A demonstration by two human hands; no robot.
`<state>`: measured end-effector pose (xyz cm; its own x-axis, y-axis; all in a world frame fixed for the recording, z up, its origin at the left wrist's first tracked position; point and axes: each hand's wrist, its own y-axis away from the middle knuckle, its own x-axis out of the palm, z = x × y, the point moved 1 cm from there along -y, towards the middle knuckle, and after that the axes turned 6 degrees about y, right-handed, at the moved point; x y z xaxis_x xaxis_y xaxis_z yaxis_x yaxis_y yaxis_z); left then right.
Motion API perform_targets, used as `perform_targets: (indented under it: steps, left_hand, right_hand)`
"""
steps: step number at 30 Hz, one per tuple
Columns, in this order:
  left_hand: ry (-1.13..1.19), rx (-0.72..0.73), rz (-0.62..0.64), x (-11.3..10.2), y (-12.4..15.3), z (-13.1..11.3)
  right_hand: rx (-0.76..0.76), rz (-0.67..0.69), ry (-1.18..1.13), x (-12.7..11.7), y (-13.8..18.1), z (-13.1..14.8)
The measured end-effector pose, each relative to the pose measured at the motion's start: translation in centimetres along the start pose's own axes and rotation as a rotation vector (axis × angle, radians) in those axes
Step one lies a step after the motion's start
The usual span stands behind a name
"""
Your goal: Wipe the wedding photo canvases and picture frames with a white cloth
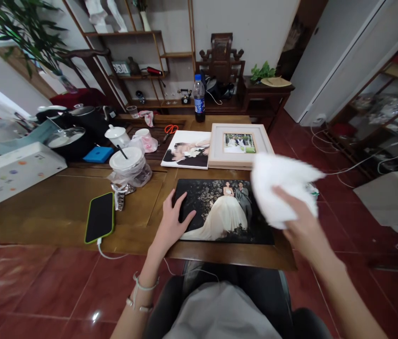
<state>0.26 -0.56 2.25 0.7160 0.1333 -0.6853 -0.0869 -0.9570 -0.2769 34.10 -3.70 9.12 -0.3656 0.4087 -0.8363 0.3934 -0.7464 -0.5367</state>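
Note:
A large dark wedding photo panel [220,207] lies flat near the front edge of the wooden table [60,207]. My left hand [174,219] rests on the panel's left side, fingers spread flat on it. My right hand [296,219] is raised over the panel's right end and grips a crumpled white cloth [283,186]. Behind the panel lie a second photo print [188,149] and a white-framed wedding photo [237,145].
A phone in a green case [100,216] lies left of the panel, on a charging cable. Behind it stand a lidded cup in a plastic bag [128,165], white cups, a blue box, scissors [170,128] and a cola bottle [199,99]. Shelves and a carved chair line the wall.

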Motion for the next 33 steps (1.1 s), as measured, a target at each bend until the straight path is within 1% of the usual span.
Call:
perform_targets:
  steps: [1, 2, 3, 4, 8, 11, 15, 18, 22, 25, 27, 30, 33]
  left_hand:
    - [-0.01, 0.038, 0.013, 0.0, -0.1, -0.1]
    - [-0.018, 0.079, 0.029, 0.0, -0.2, -0.2]
    - [-0.026, 0.118, 0.047, 0.0, -0.3, -0.2]
    - [-0.034, 0.151, 0.065, 0.0, -0.5, -0.2]
    - [-0.061, 0.203, 0.115, 0.1, -1.3, 0.1]
    - [-0.064, 0.22, 0.125, 0.2, -1.8, 0.3]
    - [-0.083, 0.221, 0.124, 0.2, -2.0, 0.4]
    - [-0.082, 0.216, 0.119, 0.2, -2.0, 0.3]
    - [-0.085, 0.227, 0.114, 0.2, -2.0, 0.4]
    - [-0.074, 0.235, 0.1, 0.3, -2.0, 0.6]
    - [-0.044, 0.216, 0.074, 0.4, -2.0, 0.7]
    - [0.026, 0.164, 0.016, 0.4, -1.9, 0.9]
    - [0.082, 0.17, 0.002, 0.3, -1.8, 1.1]
  right_hand:
    - [-0.081, 0.123, -0.007, 1.3, 0.1, 0.5]
    - [-0.125, 0.217, -0.01, 2.4, 0.2, 1.0]
    - [-0.136, 0.274, -0.008, 3.4, 0.2, 1.3]
    - [-0.123, 0.301, -0.004, 4.1, 0.1, 1.5]
    - [-0.017, 0.322, 0.049, 5.1, -1.0, 1.3]
    - [0.019, 0.332, 0.089, 5.6, -1.4, 1.2]
    - [0.025, 0.241, 0.091, 6.4, -0.8, 1.4]
    - [0.007, 0.185, 0.069, 6.7, -0.5, 0.9]
    - [0.01, 0.117, 0.107, 7.1, -1.9, -0.5]
    - [0.002, 0.192, 0.131, 7.9, -3.1, -0.8]
    - [0.005, 0.234, 0.143, 8.5, -3.4, -0.6]
    - [0.017, 0.24, 0.16, 8.9, -3.4, -0.1]
    - [0.01, 0.243, 0.168, 8.8, -3.3, -0.1]
